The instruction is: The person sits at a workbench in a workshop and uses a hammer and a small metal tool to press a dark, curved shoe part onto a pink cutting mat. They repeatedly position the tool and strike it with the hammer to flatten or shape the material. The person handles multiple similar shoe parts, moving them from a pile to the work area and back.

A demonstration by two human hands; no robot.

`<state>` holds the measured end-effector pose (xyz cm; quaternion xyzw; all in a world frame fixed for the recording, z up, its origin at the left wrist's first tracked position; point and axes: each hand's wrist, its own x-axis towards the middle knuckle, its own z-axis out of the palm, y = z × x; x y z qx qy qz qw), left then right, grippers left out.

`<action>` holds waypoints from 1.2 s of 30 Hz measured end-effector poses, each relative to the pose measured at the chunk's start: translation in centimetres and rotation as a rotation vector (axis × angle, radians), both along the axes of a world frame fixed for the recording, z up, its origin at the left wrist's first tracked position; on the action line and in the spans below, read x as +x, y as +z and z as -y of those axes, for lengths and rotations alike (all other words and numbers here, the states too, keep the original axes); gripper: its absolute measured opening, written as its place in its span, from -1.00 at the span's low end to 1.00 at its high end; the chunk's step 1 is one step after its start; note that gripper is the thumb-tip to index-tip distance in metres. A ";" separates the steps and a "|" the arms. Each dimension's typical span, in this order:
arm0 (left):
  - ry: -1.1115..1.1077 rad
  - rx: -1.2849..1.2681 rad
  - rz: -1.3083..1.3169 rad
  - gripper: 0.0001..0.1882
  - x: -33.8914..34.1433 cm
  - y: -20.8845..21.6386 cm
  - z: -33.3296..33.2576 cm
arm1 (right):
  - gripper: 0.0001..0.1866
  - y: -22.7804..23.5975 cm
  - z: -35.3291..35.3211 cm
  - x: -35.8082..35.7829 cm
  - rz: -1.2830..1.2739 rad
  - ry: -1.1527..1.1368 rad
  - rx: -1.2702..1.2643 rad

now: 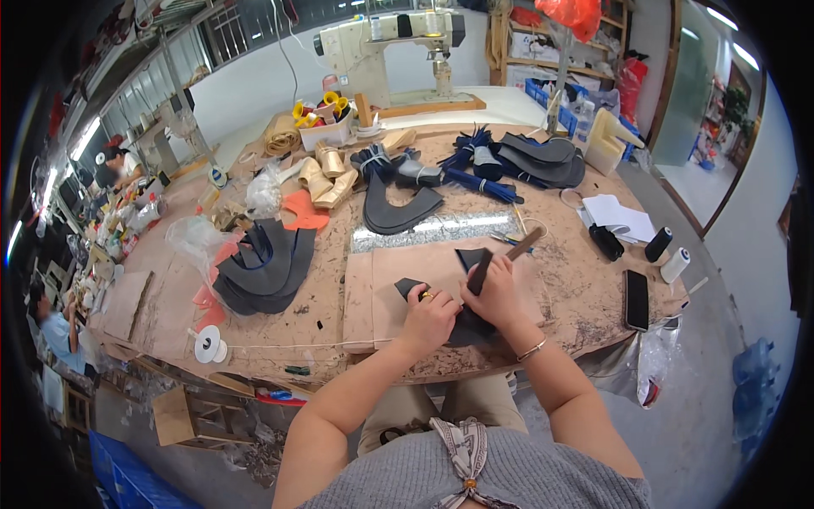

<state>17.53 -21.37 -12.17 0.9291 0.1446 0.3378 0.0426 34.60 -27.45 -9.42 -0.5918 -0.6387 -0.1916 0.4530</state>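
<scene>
My left hand (428, 321) is closed on the edge of a dark grey shoe-upper piece (409, 288), with a ring on one finger. Just beside it, my right hand (492, 293) wraps round a long dark brown bar-like tool (522, 244), slanting up to the right; its exact kind does not show. More of the dark grey material (471, 331) lies below and between both hands, partly covered by them. Under the work is a pale tan board (381, 271), with a shiny metal plate (441, 232) along its far side.
Stacked grey U-shaped pieces (270, 276) lie left, others (403, 212) beyond the plate. A white thread spool (209, 345) stands front left. A black phone (636, 299) and thread cones (676, 265) sit right. A sewing machine (381, 55) stands behind. Two people are far left.
</scene>
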 end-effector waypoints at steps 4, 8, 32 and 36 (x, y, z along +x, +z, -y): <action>0.026 -0.020 0.039 -0.94 -0.2 -0.4 0.0 | -0.81 1.7 -0.5 1.1 0.115 -0.084 0.011; 0.082 -0.013 0.007 -0.95 0.2 -0.4 -0.1 | -0.76 3.2 -0.1 -1.1 -0.040 -0.149 0.229; 0.079 -0.187 -0.014 -0.80 -5.8 1.8 1.2 | -0.76 -1.3 -0.1 -0.7 -0.117 -0.135 0.077; 0.065 -0.265 -0.060 -0.84 -7.2 -0.2 0.6 | -0.73 -1.6 -0.2 -0.8 -0.125 -0.128 0.080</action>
